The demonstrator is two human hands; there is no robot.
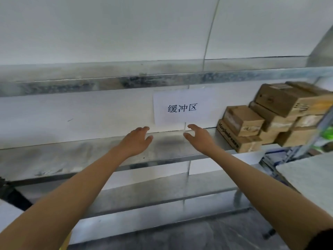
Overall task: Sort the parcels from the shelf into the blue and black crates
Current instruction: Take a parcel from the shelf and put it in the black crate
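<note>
Both my arms reach forward over the middle level of a metal shelf (75,156). My left hand (137,140) and my right hand (199,137) hover side by side above the bare shelf surface, palms facing each other, fingers relaxed and spread, holding nothing. Several brown cardboard parcels (243,121) are stacked at the right end of the same shelf level, apart from my right hand. No blue or black crate is in view.
A white paper sign (182,107) with black characters hangs on the wall behind the shelf, just above my hands. Lower shelf levels (162,192) lie beneath. A grey table corner (310,177) juts in at the right. An upper shelf edge (144,82) runs overhead.
</note>
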